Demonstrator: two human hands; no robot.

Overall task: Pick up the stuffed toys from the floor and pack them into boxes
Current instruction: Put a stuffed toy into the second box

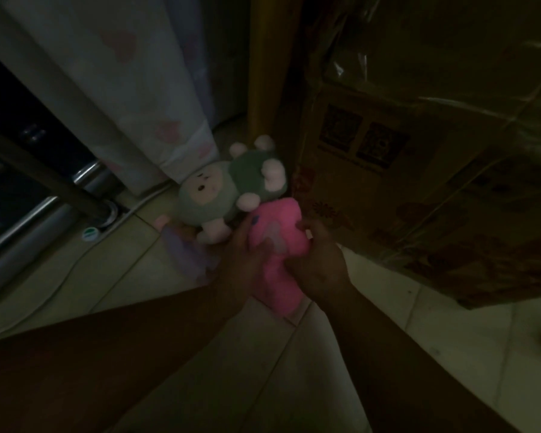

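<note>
One pink toy (278,218) gripped by left hand (245,248), right hand (320,259); one green toy (228,182).

Just one cam, head-worn and wide-angle, looking steeply down at the tiled floor (450,339) from pretty close, the cardboard box (419,182) at right.

You faced a pink toy (277,232), a grey-green toy (222,182) with pale pink paws (247,203), and a white curtain (138,89) with pink hearts.
</note>
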